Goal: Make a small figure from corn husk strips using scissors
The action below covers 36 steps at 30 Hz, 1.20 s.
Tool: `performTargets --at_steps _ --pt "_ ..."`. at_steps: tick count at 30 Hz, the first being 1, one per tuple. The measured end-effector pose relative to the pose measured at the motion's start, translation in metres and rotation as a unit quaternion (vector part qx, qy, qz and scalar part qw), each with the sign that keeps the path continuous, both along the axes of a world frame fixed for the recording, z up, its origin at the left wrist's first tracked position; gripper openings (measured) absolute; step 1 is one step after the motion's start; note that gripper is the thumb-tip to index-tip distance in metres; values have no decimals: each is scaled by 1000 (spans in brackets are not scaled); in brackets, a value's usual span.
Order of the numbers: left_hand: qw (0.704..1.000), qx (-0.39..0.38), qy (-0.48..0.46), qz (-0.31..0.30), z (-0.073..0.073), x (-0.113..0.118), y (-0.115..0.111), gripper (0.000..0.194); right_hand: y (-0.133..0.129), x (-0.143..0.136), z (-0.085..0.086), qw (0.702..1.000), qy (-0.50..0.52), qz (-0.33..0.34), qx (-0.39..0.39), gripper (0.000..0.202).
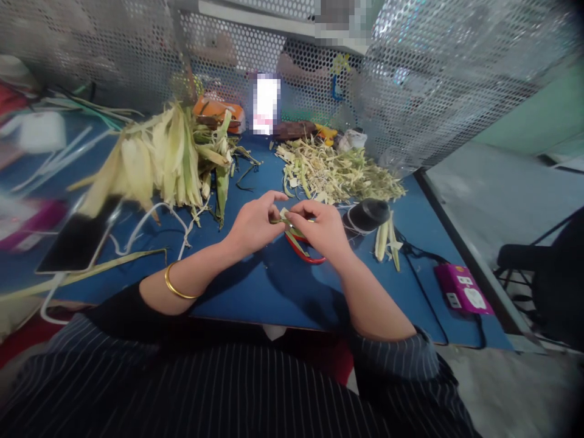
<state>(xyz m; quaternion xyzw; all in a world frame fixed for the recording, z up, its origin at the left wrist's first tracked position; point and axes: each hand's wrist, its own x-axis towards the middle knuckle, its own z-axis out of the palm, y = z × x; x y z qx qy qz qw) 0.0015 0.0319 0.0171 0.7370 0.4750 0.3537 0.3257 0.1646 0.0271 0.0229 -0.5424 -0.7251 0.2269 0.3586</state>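
Note:
My left hand (255, 224) and my right hand (320, 230) meet over the middle of the blue table (237, 286). Thumbs and fingers of both are pinched on a small piece of corn husk (285, 214); its far side is hidden by the fingers. Just under my right hand lies a red, curved object (312, 260), mostly covered, so its kind cannot be made out. Pale green husk shows along its inside. Right of that hand lies a dark cone of thread (367, 216), close to two pale husk strips (387, 240).
A big bundle of corn husks (168, 158) lies at left, beside a phone (84, 237) with a white cable (132, 234). Husk scraps (337, 170) are heaped at the back before a perforated metal screen (269, 36). A purple packet (463, 289) sits near the right edge.

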Motion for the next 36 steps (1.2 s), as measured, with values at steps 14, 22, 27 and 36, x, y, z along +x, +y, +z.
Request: performTargets --at_steps 14,22,27,36 --pt "972 -138 -24 -188 -4 1 0 21 -1 -2 2 994 112 -11 11 15" --pt "965 -153 -23 -212 0 0 2 21 1 -5 3 956 292 16 -14 16" --pt "964 -190 -67 -174 7 -1 0 21 -2 -8 4 966 259 -4 12 12" --pt "950 -232 -178 -104 5 2 -2 17 -4 -7 7 976 205 48 62 11"
